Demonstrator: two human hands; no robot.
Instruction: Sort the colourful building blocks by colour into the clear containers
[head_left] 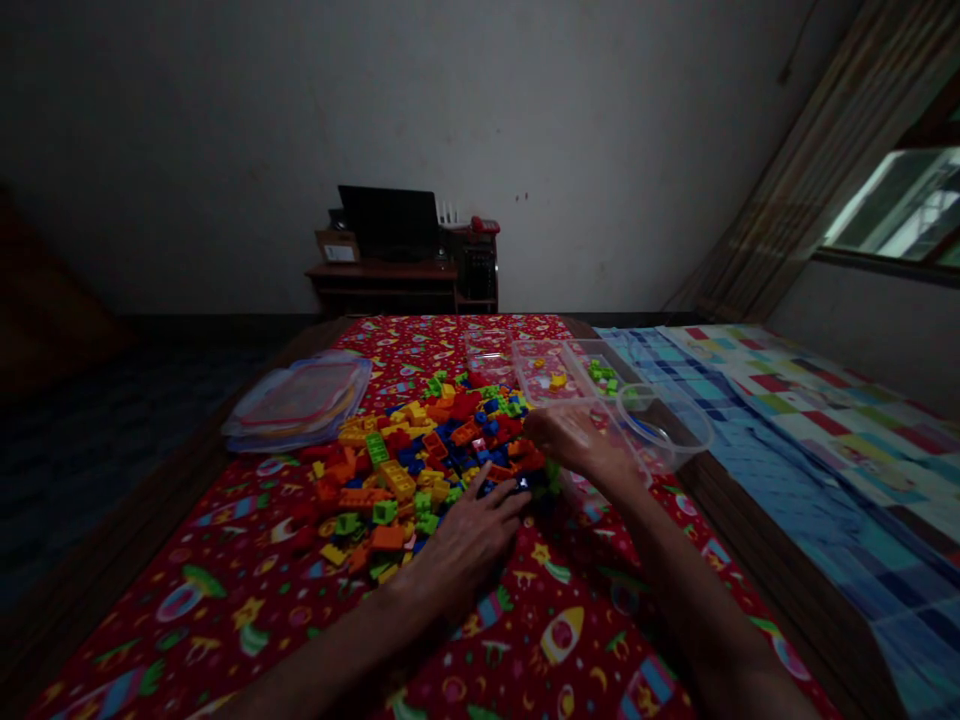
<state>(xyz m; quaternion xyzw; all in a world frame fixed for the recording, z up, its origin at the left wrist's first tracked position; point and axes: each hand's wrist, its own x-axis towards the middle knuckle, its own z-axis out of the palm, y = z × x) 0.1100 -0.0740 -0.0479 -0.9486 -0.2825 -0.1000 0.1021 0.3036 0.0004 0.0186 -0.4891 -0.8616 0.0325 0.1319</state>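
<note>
Seemingly light, stiff bricks (pixel 420 455) mid-frame, best pinched by their sides, are touched by the open left hand (pixel 465 540); the grip of the right hand (pixel 574 445) cannot be told.

Desk (pixel 390 275), perhaps a monitor (pixel 388 220), striped curtain (pixel 810 170)

We've got one head-worn view; faces forward and down along the bench (pixel 247 560), close above our left hand (pixel 461 540) and right hand (pixel 574 442); wall (pixel 225 120) beyond

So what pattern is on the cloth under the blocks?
Red cloth with rockets and stars; the head view shows it.
</note>
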